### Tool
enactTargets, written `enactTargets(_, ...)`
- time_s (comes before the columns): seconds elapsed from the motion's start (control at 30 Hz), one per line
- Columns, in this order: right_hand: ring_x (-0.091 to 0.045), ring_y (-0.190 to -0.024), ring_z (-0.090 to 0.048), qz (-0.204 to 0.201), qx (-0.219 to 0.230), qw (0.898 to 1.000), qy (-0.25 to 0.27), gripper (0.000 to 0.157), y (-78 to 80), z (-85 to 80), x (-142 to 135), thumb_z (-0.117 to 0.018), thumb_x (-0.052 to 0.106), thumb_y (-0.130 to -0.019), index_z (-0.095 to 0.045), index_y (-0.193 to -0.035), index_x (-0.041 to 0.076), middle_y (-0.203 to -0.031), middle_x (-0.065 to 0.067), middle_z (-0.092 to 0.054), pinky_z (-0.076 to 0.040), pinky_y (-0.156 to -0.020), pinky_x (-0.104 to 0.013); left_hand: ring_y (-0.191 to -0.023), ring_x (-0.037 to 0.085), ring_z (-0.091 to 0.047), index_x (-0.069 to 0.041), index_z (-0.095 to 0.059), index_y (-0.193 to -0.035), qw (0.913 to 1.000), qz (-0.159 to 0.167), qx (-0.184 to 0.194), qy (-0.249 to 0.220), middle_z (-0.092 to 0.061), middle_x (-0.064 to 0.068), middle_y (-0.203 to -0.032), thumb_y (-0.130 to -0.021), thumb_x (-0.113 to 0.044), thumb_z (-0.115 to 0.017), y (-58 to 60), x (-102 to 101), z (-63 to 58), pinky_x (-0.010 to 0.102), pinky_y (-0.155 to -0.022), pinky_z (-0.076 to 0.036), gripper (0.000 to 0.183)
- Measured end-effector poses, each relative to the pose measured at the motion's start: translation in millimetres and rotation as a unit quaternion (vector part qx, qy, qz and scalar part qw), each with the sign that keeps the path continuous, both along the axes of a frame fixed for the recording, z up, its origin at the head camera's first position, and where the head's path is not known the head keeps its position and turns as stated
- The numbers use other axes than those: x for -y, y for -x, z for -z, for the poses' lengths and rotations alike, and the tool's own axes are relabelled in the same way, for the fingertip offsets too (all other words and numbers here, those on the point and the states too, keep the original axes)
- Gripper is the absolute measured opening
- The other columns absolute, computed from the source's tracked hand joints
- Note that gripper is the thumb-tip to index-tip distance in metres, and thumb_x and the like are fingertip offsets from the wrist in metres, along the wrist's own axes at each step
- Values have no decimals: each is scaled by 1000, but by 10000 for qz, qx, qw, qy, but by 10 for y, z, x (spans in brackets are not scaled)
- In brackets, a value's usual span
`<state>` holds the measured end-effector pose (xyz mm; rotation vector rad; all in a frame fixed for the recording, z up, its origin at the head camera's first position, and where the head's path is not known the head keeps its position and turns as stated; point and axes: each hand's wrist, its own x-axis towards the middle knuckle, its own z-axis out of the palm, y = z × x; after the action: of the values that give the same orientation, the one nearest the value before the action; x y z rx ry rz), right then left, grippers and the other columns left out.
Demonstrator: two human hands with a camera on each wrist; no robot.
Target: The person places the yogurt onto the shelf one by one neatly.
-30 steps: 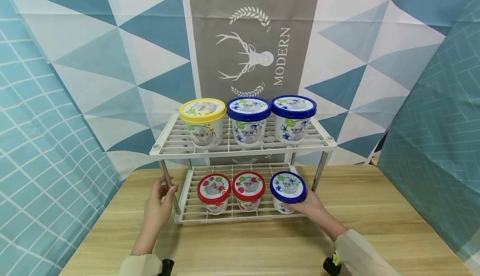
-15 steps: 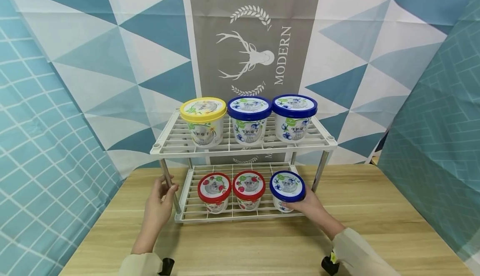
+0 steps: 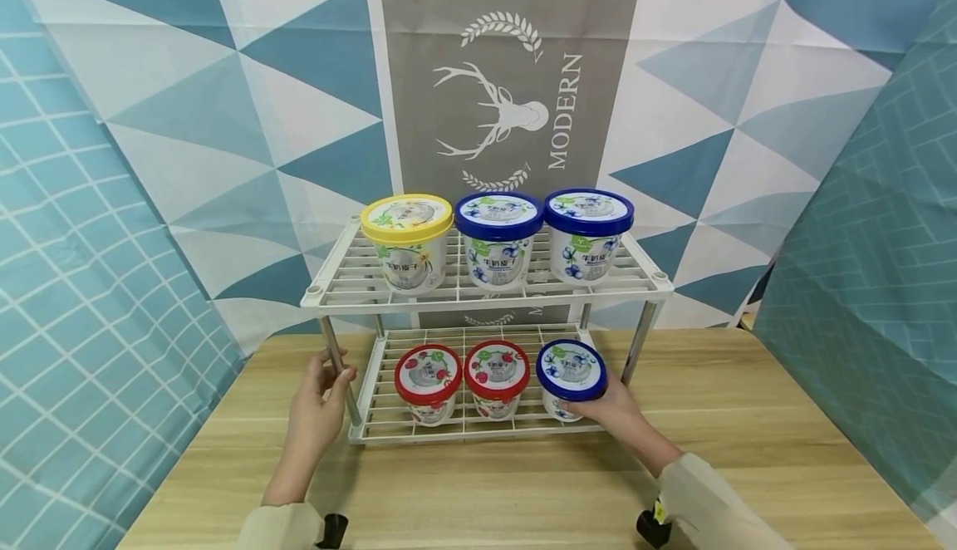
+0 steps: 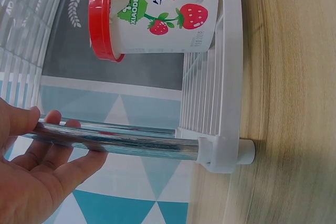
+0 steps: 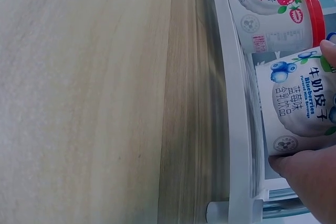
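Observation:
A two-tier white rack (image 3: 486,311) stands on the table. On the right of its lower shelf is a blue-lidded blueberry milk tub (image 3: 571,371), which my right hand (image 3: 616,407) grips from the right side. In the right wrist view a thumb and finger (image 5: 310,174) touch the tub's opposite sides. My left hand (image 3: 320,405) holds the rack's front left metal post (image 4: 126,142), thumb and fingers around it. Two red-lidded strawberry tubs (image 3: 497,375) sit left of the blueberry tub. The far side of my right hand is hidden behind its tub.
The upper shelf carries a yellow-lidded tub (image 3: 407,243) and two blue-lidded tubs (image 3: 499,238), side by side. Patterned cloth (image 3: 299,76) hangs close behind the rack. The wooden table (image 3: 486,492) extends in front and to both sides.
My right hand and the blueberry tub have shifted slightly left toward the red-lidded tubs. The left hand keeps its hold on the post.

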<state>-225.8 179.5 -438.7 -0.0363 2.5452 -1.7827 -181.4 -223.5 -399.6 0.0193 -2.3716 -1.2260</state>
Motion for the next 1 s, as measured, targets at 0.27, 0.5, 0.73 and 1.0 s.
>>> enactTargets(0.27,-52,-141,-41,-77,-83,9999,110,97,8,9,-14,-85,4,-80,-27,-156,-7,-153,-34,-43,-37,-114,-61,-96,18,-65,-2,-51,-134,10000,-28,-68,62,-74,23,-111,-105,-6,-56,-3,-1,8,31,-77,-47,29)
enactTargets(0.5,-52,-140,-42,13,-76,9998,176,96,12,16,13,-86,4,-78,-29,-154,-8,-150,-34,-45,-36,-115,-61,-95,16,-65,-2,-51,-134,9998,-36,-139,102,-74,23,-109,-105,-4,-56,-2,-4,21,32,-77,-47,29)
enactTargets(0.73,-53,-139,-44,15,-148,9999,43,97,30,36,29,-87,4,-77,-29,-154,-10,-149,-35,-46,-36,-114,-62,-94,12,-64,-2,-51,-134,9998,-25,-181,124,-74,22,-109,-105,-6,-56,-9,6,19,31,-76,-46,30)
enactTargets(1.0,-51,-138,-46,-76,-282,9993,254,95,55,46,46,-86,0,-76,-32,-153,-9,-148,-34,-48,-37,-114,-61,-92,8,-62,-1,-51,-134,9998,-22,-145,137,-74,22,-108,-106,-6,-56,-4,7,14,31,-75,-47,30)
